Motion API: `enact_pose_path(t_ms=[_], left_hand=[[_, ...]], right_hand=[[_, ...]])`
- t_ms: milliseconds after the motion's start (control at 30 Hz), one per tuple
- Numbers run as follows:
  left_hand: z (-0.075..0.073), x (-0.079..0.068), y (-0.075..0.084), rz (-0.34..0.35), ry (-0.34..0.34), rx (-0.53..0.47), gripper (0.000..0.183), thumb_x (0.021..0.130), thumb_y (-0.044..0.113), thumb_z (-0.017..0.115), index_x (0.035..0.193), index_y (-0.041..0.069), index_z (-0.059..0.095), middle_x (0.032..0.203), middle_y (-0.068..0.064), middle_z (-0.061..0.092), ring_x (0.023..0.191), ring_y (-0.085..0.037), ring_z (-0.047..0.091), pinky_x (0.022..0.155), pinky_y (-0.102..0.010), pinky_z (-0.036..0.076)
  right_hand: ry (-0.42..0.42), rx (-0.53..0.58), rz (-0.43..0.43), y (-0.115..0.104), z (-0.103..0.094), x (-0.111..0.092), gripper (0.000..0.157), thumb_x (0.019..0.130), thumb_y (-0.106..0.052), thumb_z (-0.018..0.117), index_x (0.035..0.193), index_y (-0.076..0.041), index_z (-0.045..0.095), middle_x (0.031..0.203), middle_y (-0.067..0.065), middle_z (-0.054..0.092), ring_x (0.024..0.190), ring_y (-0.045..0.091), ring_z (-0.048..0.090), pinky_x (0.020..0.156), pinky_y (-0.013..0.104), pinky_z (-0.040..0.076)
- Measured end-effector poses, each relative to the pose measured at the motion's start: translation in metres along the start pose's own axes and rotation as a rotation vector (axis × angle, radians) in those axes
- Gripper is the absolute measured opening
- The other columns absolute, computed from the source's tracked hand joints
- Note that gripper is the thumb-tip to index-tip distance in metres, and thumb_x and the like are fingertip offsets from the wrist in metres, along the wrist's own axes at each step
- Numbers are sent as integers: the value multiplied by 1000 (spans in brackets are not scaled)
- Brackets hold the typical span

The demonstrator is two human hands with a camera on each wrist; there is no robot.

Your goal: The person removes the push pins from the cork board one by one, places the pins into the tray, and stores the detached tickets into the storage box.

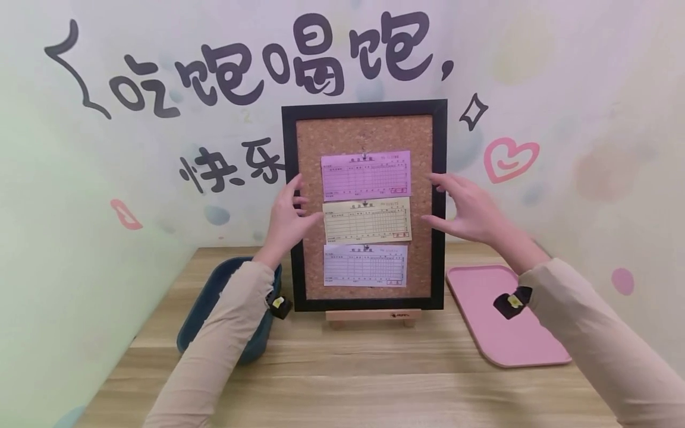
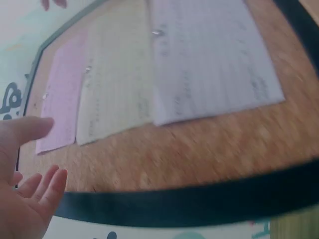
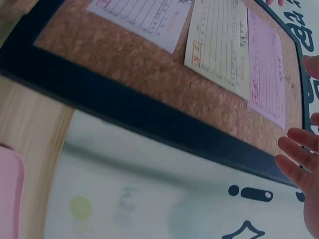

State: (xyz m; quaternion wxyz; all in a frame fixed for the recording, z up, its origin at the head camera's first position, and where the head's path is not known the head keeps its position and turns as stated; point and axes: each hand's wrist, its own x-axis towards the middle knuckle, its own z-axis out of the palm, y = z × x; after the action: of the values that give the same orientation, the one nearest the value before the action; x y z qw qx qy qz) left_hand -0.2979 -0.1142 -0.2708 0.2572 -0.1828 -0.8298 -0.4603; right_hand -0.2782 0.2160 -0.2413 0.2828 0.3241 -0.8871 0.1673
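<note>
Corkboard (image 1: 369, 134) stands between left hand (image 1: 289, 219) and right hand (image 1: 473, 211), both loosely spread.

A black-framed corkboard (image 1: 364, 134) stands bearing three slips (image 1: 367, 223) in a column

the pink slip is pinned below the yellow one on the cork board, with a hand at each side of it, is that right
The position of the pink slip is wrong: the head view shows it pinned above the yellow slip on the cork board. The left hand and right hand are indeed at its two sides.
</note>
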Motion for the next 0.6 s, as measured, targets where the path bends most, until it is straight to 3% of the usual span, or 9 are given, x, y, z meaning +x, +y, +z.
enact_pose_path(t_ms=[167,300,600], left_hand=[[5,9,5,-91,24,-117,76,71,-3,70,137,1,32,128,-15,42,102,-25,54,83,-32,50],[11,15,5,-140,33,-144,74,71,-5,70,136,0,34,127,-15,42,105,-25,52,85,-31,49],[25,29,11,-145,71,-164,71,70,-8,69,133,-1,39,120,-17,46,105,-25,51,85,-29,49]], right_hand=[[-17,12,-16,-9,7,14,69,73,-29,74,129,-3,44,116,16,55,101,30,53,80,49,46],[-32,26,-10,-14,14,20,64,76,-28,71,129,-4,45,113,14,55,98,29,54,75,46,47],[-71,29,27,-24,26,25,60,78,-26,69,130,-7,45,115,12,55,99,26,54,78,42,49]])
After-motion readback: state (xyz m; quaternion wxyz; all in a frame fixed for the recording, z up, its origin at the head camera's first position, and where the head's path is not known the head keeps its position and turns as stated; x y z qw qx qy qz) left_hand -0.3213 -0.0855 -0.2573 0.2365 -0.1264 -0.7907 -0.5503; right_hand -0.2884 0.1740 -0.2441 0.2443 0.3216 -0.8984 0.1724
